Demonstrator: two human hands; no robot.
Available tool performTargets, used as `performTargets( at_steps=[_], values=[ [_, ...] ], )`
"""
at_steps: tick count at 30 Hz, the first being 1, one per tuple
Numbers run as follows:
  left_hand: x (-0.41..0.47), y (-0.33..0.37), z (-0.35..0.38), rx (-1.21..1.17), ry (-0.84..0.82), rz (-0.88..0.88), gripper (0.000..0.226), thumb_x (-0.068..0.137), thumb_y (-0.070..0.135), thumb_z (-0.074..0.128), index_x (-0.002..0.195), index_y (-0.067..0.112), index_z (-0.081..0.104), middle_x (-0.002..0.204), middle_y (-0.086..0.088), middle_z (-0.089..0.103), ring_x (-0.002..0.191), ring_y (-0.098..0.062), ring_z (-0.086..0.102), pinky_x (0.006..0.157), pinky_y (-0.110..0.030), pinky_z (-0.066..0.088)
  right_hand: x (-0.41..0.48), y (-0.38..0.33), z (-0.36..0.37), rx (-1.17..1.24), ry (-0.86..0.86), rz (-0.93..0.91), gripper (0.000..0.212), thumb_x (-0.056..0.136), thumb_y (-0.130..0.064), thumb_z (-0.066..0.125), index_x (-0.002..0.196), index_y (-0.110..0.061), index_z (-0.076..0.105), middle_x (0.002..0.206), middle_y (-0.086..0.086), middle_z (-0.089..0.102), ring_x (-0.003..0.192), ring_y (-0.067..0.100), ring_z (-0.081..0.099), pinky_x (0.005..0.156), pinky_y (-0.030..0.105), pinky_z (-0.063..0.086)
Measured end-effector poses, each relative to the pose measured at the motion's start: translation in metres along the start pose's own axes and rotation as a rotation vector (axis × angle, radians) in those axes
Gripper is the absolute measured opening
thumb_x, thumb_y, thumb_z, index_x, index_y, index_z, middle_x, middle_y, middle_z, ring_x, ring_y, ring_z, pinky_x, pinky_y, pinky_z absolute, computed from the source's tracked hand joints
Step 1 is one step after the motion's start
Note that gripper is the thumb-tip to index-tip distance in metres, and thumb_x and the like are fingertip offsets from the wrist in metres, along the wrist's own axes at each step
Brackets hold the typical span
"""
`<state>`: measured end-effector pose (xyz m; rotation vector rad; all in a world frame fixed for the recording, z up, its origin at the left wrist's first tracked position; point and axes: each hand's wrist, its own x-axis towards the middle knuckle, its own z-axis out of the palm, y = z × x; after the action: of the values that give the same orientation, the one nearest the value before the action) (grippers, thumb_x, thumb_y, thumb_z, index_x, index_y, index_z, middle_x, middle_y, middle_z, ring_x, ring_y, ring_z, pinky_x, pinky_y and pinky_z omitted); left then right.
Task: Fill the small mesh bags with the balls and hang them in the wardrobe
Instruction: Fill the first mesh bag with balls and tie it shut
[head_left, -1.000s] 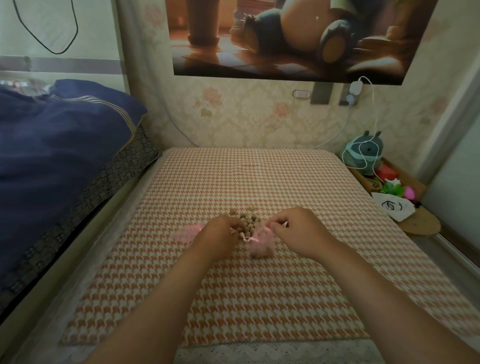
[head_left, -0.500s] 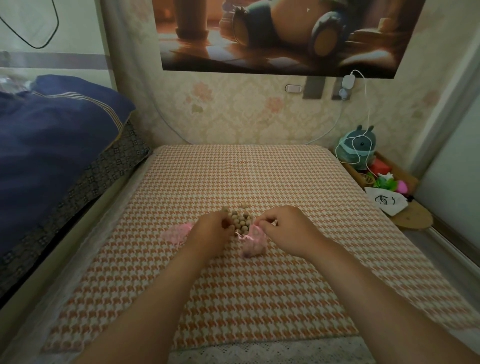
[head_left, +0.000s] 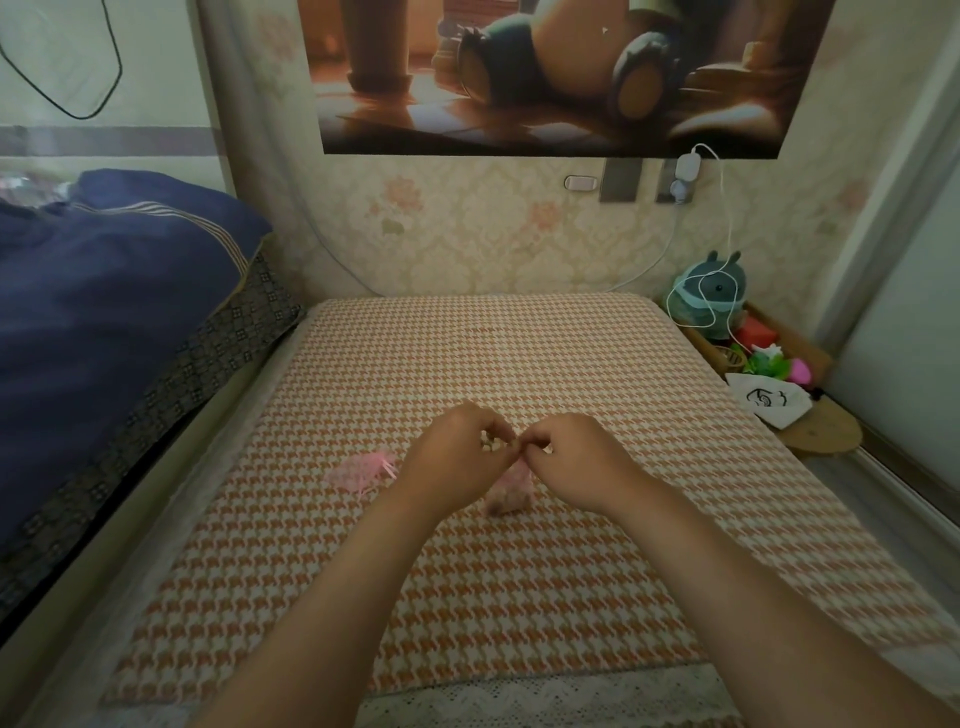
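Pinching the top of the filled mesh bag (head_left: 508, 488) from both sides, we hold our left hand (head_left: 457, 457) and right hand (head_left: 576, 462) knuckle to knuckle over its mouth. Both hands are curled, thumb against fingertips, each grasping the bag's neck. The drawstring itself is too fine for us to make out, so we only judge that this is the closing step.

The bag rests on the houndstooth cloth (head_left: 519, 353) under our fingers, its lower end bulging toward us. Darker shapes show through the pink mesh, and we take them for balls (head_left: 503, 503). We keep the bag down on the cloth, probably so that its weight sits there and nothing rolls out while the mouth is narrowed. Gripping from opposite sides lets us pull outward evenly and cinch the neck.

To the left, just beside our left wrist, the empty mesh bag (head_left: 361, 470) lies flat and untouched. It is near enough to reach once this bag is tied. Any loose balls are hidden behind our hands.

We see nothing that is clearly the wardrobe. A pale panel (head_left: 904, 312) stands at the far right, but we cannot tell what it is. Hanging is not yet begun, and one bag is still to be filled.
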<state>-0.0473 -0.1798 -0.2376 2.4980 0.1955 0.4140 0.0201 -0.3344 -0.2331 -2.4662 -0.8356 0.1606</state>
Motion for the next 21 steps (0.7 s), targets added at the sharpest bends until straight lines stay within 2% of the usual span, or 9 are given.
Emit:
performTargets(
  at_steps=[4, 6, 8, 9, 10, 13, 17, 19, 21],
  values=[
    [-0.002, 0.001, -0.003, 0.018, -0.114, -0.071, 0.023, 0.087, 0.04, 0.064, 0.107, 0.033, 0.073, 0.102, 0.016, 0.07, 0.089, -0.004, 0.062, 0.078, -0.031, 0.055, -0.001, 0.0, 0.0, -0.005, 0.014, -0.009, 0.028, 0.097, -0.031, 0.052, 0.109, -0.033, 0.077, 0.092, -0.007, 0.077, 0.083, 0.019, 0.073, 0.077, 0.048, 0.062],
    [-0.002, 0.002, -0.004, 0.025, -0.114, -0.08, 0.017, 0.088, 0.036, 0.061, 0.095, 0.03, 0.076, 0.084, 0.013, 0.071, 0.075, -0.006, 0.063, 0.07, -0.029, 0.055, 0.0, 0.001, 0.0, -0.001, 0.018, -0.014, 0.028, 0.097, -0.032, 0.052, 0.109, -0.034, 0.077, 0.092, -0.008, 0.077, 0.083, 0.018, 0.073, 0.078, 0.048, 0.061],
    [-0.003, 0.004, -0.006, 0.017, -0.097, -0.09, 0.03, 0.091, 0.039, 0.06, 0.072, 0.019, 0.073, 0.059, 0.006, 0.062, 0.053, -0.011, 0.053, 0.056, -0.03, 0.046, 0.002, 0.001, -0.001, 0.025, 0.018, -0.021, 0.027, 0.097, -0.032, 0.052, 0.106, -0.036, 0.077, 0.09, -0.008, 0.077, 0.081, 0.018, 0.073, 0.077, 0.048, 0.062],
    [-0.003, 0.004, -0.007, 0.01, -0.089, -0.102, 0.037, 0.091, 0.04, 0.06, 0.067, 0.013, 0.07, 0.054, 0.001, 0.059, 0.05, -0.014, 0.049, 0.053, -0.031, 0.044, 0.002, 0.0, -0.001, 0.042, 0.016, -0.023, 0.027, 0.097, -0.031, 0.052, 0.105, -0.036, 0.077, 0.09, -0.008, 0.077, 0.078, 0.017, 0.073, 0.076, 0.047, 0.062],
    [-0.004, 0.002, -0.009, 0.008, -0.077, -0.113, 0.038, 0.091, 0.04, 0.061, 0.067, 0.013, 0.071, 0.054, -0.002, 0.06, 0.05, -0.016, 0.051, 0.053, -0.033, 0.046, 0.002, -0.003, -0.001, 0.053, 0.014, -0.03, 0.026, 0.098, -0.03, 0.052, 0.105, -0.036, 0.077, 0.093, -0.009, 0.077, 0.077, 0.015, 0.072, 0.076, 0.045, 0.061],
    [-0.006, -0.005, -0.019, 0.015, -0.021, -0.131, 0.023, 0.086, 0.031, 0.063, 0.073, 0.016, 0.076, 0.064, -0.003, 0.07, 0.063, -0.019, 0.066, 0.062, -0.037, 0.057, 0.005, -0.01, 0.003, 0.129, 0.052, -0.073, 0.024, 0.099, -0.027, 0.055, 0.112, -0.032, 0.075, 0.108, -0.014, 0.073, 0.094, 0.005, 0.068, 0.085, 0.035, 0.058],
    [-0.013, -0.016, -0.039, -0.005, 0.028, -0.179, 0.015, 0.086, 0.019, 0.065, 0.082, 0.022, 0.078, 0.077, 0.009, 0.073, 0.07, -0.011, 0.069, 0.066, -0.032, 0.059, 0.015, -0.015, 0.014, 0.248, 0.107, -0.055, 0.011, 0.098, -0.026, 0.058, 0.102, -0.036, 0.063, 0.095, -0.013, 0.067, 0.073, 0.014, 0.069, 0.069, 0.039, 0.06],
    [-0.015, -0.024, -0.046, 0.01, 0.031, -0.188, 0.016, 0.088, 0.016, 0.063, 0.085, 0.018, 0.078, 0.085, 0.01, 0.073, 0.073, -0.014, 0.069, 0.067, -0.033, 0.06, 0.021, -0.014, 0.022, 0.18, 0.098, -0.042, 0.012, 0.098, -0.025, 0.059, 0.101, -0.036, 0.063, 0.1, -0.015, 0.067, 0.084, 0.013, 0.068, 0.078, 0.04, 0.059],
    [-0.016, -0.032, -0.049, 0.03, 0.03, -0.2, 0.018, 0.09, 0.016, 0.06, 0.095, 0.019, 0.077, 0.089, 0.009, 0.071, 0.074, -0.008, 0.067, 0.064, -0.025, 0.058, 0.025, -0.012, 0.029, 0.065, 0.058, -0.023, 0.016, 0.098, -0.022, 0.059, 0.104, -0.035, 0.067, 0.107, -0.014, 0.068, 0.098, 0.013, 0.066, 0.086, 0.038, 0.057]
  ],
)
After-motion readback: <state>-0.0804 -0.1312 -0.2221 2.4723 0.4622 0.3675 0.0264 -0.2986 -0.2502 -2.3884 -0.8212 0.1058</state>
